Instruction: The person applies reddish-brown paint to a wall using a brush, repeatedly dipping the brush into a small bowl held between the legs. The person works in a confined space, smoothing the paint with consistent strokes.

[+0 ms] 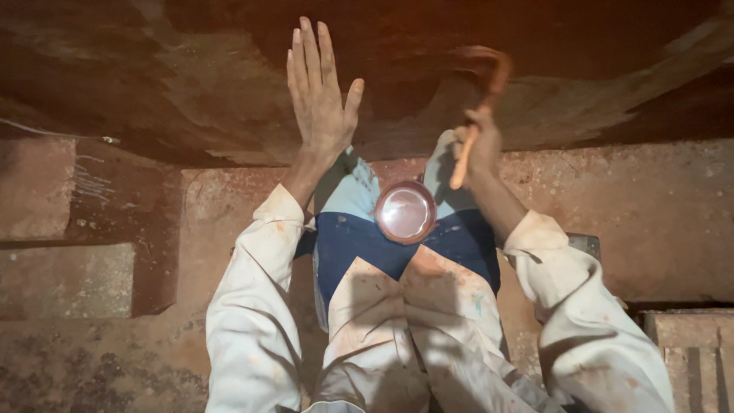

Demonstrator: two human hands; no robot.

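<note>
My left hand [319, 99] lies flat against a dark brown, rough surface [176, 76], fingers stretched out and holding nothing. To its right, my right hand [480, 145] grips the wooden handle of a brush [489, 76]. The brush head is blurred and sits against the same brown surface. Below and between both hands, a small round metal bowl [405, 212] with a pale pinkish inside rests on blue cloth. Both my sleeves are white and stained.
A reddish, speckled surface [650, 206] runs below the brown one. Stone-like blocks [65, 279] stand at the left, and another block [688, 344] sits at the lower right. A thin white line [38, 128] crosses the far left.
</note>
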